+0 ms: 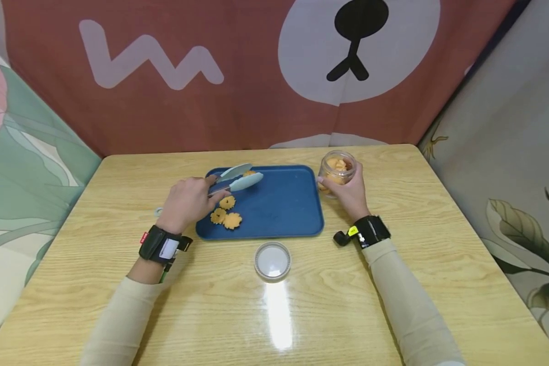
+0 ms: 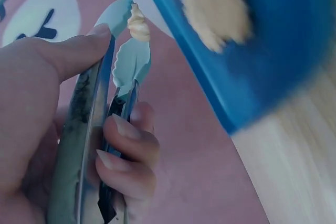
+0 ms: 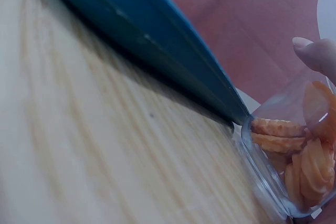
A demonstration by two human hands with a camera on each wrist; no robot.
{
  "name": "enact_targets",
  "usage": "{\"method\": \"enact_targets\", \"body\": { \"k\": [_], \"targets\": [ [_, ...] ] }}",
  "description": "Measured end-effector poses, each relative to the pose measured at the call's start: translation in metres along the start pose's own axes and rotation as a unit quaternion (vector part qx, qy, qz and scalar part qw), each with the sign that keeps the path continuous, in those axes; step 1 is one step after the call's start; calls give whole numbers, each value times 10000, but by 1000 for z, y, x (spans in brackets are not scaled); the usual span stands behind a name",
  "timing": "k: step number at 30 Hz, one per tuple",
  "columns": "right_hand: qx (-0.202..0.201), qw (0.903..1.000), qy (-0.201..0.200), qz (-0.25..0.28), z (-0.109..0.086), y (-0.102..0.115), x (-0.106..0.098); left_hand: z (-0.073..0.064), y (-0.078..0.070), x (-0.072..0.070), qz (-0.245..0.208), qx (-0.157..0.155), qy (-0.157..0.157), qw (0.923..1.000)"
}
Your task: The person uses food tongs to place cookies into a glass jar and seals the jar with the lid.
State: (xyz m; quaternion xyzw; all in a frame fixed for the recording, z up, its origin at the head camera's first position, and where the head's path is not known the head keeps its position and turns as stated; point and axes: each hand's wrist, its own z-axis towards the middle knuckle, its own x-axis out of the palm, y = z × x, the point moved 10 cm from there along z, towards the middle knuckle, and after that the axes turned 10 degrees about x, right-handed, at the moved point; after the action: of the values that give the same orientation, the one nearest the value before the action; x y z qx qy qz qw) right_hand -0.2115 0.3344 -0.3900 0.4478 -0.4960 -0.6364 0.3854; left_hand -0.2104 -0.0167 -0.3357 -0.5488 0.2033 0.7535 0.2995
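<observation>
My left hand (image 1: 185, 203) grips a pair of tongs (image 1: 246, 182) with pale blue scalloped heads, held over the left part of a blue tray (image 1: 283, 203). Between the spread heads shows a golden cookie (image 2: 138, 23), close against the upper head in the left wrist view. Several flower-shaped cookies (image 1: 232, 220) lie on the tray's left side, just below that hand. Beyond the tray's right edge, my right hand (image 1: 351, 193) holds a clear jar (image 1: 338, 175), thumb and fingers around its side. Piled cookies (image 3: 310, 174) show through the jar's wall; its mouth is uncovered.
A round, clear-rimmed lid (image 1: 272, 261) lies on the wooden table (image 1: 219, 315) in front of the tray. Behind the table's far edge hangs a reddish-brown cloth (image 1: 247, 117) with a printed bear face. Patterned cloths stand at both sides.
</observation>
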Motion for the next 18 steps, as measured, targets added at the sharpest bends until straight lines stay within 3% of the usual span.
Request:
{"method": "enact_targets", "body": {
  "k": [6, 18],
  "targets": [
    [24, 10000, -7, -71, 1, -1, -2, 19, -28, -6, -305, 354, -179, 9987],
    [-36, 10000, -57, 0, 1, 0, -1, 57, -65, -11, -648, 758, -455, 9940]
  ]
}}
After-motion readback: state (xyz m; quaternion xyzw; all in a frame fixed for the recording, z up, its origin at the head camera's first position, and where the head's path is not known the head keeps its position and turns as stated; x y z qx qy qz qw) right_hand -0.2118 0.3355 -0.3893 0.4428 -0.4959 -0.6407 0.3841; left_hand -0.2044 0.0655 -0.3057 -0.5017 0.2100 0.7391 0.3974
